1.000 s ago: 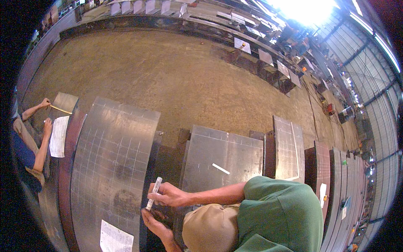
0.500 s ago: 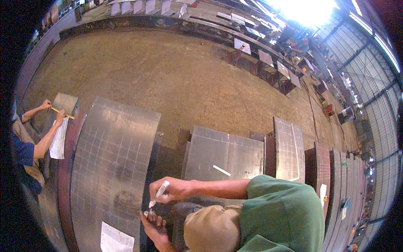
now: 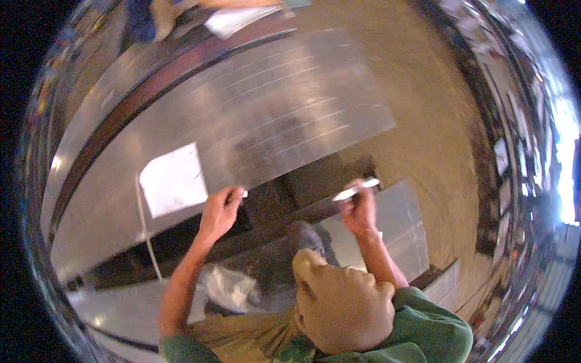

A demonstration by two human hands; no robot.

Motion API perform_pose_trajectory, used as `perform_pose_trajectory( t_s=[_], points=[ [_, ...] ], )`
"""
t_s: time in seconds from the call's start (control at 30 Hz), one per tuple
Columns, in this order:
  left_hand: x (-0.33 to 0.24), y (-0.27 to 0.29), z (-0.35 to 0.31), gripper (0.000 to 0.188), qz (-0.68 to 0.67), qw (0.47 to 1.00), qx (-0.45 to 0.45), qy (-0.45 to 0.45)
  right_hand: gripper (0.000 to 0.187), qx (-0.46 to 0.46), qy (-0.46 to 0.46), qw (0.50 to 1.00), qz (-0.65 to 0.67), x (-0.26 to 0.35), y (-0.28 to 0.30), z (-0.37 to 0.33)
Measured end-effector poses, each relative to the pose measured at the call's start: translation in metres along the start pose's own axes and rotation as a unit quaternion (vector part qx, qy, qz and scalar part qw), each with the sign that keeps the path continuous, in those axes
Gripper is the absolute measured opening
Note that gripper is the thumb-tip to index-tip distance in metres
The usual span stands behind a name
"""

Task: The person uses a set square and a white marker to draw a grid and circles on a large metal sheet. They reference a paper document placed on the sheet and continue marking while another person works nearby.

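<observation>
My right hand (image 3: 359, 210) is raised and closed around a white marker (image 3: 355, 189), which lies across my fingertips above the dark gap between two metal sheets. At the near edge of the large grey metal sheet (image 3: 272, 115), my left hand (image 3: 219, 213) pinches a small white cap (image 3: 244, 193). Thin pale lines cross that sheet. A white paper (image 3: 173, 179) lies on it just left of my left hand.
A second metal sheet (image 3: 396, 230) lies under my right arm. A crumpled white cloth (image 3: 230, 288) sits by my left forearm, and a pale cord (image 3: 145, 230) hangs beside the paper. Another person (image 3: 151, 12) with a paper (image 3: 233, 18) works at the top. Bare dirt floor (image 3: 436, 121) is on the right.
The view has swung round sharply. My hands, together on the marker before, are now apart: the right keeps the marker, the left holds the small white cap.
</observation>
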State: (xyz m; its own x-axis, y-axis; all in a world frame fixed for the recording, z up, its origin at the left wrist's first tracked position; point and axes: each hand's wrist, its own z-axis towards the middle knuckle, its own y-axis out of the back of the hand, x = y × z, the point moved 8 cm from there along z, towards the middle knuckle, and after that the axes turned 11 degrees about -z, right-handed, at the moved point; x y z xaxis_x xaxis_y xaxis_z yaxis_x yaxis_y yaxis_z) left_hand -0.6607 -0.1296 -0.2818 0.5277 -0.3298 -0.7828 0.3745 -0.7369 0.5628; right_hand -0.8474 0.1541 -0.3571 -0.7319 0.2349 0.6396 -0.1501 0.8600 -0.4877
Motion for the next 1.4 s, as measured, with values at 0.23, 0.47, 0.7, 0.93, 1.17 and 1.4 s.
perform_pose_trajectory(
  t_s=[0.23,0.47,0.7,0.93,1.17,1.4],
  points=[
    [0.127,0.092,-0.133,0.04,0.113,0.991,0.016,0.077,0.02,-0.029,0.045,0.984,-0.17,-0.033,-0.016,0.03],
    [0.224,0.15,-0.286,0.041,-0.022,0.917,-0.093,0.388,0.018,-0.007,0.085,0.975,-0.204,-0.04,-0.045,0.062],
    [0.252,0.142,-0.332,0.038,-0.142,0.868,-0.132,0.456,0.017,0.006,0.136,0.913,-0.384,-0.069,-0.082,0.075],
    [0.26,0.119,-0.335,0.038,-0.182,0.849,-0.087,0.489,0.015,0.036,0.231,0.8,-0.553,-0.099,-0.125,0.095],
    [0.269,0.118,-0.335,0.038,-0.205,0.849,-0.088,0.479,0.016,0.099,0.337,0.649,-0.675,-0.123,-0.182,0.097],
    [0.266,0.11,-0.333,0.038,-0.209,0.84,-0.074,0.496,0.013,0.099,0.343,0.634,-0.686,-0.138,-0.186,0.103]
  ],
)
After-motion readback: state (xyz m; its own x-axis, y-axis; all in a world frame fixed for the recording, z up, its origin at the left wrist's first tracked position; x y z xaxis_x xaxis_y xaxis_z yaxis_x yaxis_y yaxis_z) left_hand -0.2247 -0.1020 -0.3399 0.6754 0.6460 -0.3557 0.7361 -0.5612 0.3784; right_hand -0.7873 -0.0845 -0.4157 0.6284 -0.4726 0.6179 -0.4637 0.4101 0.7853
